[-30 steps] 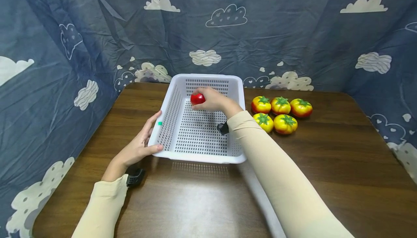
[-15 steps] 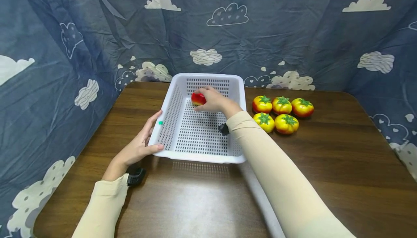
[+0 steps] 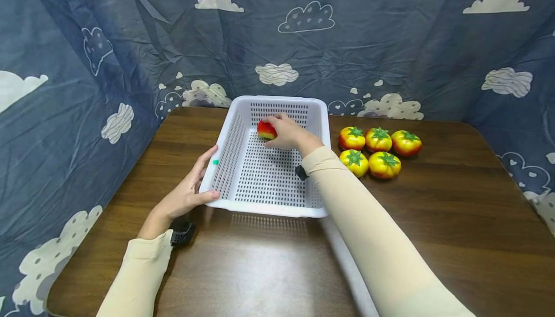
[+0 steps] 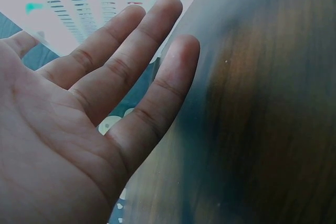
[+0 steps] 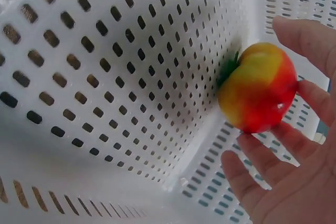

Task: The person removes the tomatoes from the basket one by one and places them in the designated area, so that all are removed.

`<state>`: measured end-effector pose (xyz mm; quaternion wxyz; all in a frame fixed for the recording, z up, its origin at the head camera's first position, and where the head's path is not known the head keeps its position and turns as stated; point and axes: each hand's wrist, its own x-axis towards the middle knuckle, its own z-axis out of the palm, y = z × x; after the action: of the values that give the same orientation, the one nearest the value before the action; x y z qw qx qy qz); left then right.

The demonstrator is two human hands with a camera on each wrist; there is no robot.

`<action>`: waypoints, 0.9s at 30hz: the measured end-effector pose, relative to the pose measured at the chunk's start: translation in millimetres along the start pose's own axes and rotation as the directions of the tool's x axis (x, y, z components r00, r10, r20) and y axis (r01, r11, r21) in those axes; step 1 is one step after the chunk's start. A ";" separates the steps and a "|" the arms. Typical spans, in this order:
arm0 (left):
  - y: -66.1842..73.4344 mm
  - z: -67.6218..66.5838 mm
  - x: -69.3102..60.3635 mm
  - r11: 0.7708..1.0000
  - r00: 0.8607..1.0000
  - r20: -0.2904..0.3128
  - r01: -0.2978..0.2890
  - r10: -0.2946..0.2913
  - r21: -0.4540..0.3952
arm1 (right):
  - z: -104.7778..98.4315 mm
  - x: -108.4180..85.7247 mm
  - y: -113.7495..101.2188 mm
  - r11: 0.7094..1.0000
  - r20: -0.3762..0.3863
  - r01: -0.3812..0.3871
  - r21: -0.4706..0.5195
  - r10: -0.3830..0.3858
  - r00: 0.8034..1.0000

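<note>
A white perforated plastic basket (image 3: pixel 264 209) stands on the wooden table. My left hand (image 3: pixel 184 194) rests against its left side and near left corner; the thumb touches the rim. In the left wrist view, the fingers (image 4: pixel 126 72) lie nearly straight beside the basket's wall. Inside the basket, at the far left, is a red-and-yellow toy tomato (image 5: pixel 260 87), lying on its side with its green leaves toward a perforated surface. My right hand (image 3: pixel 288 134) reaches around it: some fingertips touch the tomato, while the thumb (image 5: pixel 302 35) stands apart from it.
Several more toy tomatoes (image 3: pixel 385 165) with green star-shaped tops sit on the table (image 3: pixel 455 220) right of the basket, in two rows. A blue cloud-patterned cloth (image 3: pixel 373 47) hangs behind the table. A small green mark (image 3: pixel 215 162) is on the basket's left rim.
The tomato in the basket has turned, showing yellow where it looked all red. My right hand has drawn slightly right, its fingers loosening around the tomato. My left hand stays at the basket.
</note>
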<state>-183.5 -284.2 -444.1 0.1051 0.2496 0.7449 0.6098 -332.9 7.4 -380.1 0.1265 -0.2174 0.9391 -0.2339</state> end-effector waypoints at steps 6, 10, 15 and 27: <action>0.1 -0.1 0.4 1.000 1.000 -0.003 0.003 -0.003 0.002 | 1.2 1.0 0.8 1.000 -0.024 0.012 -0.004 -0.012 1.000; 0.3 0.2 -0.1 1.000 1.000 -0.003 0.004 -0.004 0.001 | 2.9 1.2 0.8 1.000 -0.035 0.018 -0.016 -0.019 0.999; 0.4 0.8 -0.5 1.000 1.000 -0.004 0.006 -0.006 -0.005 | 3.9 0.1 0.3 0.999 -0.010 0.033 -0.001 -0.033 0.999; 0.2 0.4 0.2 1.000 1.000 -0.002 -0.001 0.001 -0.003 | 7.4 3.4 -1.1 0.999 -0.016 0.047 -0.010 -0.048 0.999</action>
<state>-183.4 -283.7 -444.0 0.1043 0.2493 0.7440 0.6111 -333.0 2.1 -386.3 0.1121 -0.2383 0.9358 -0.2343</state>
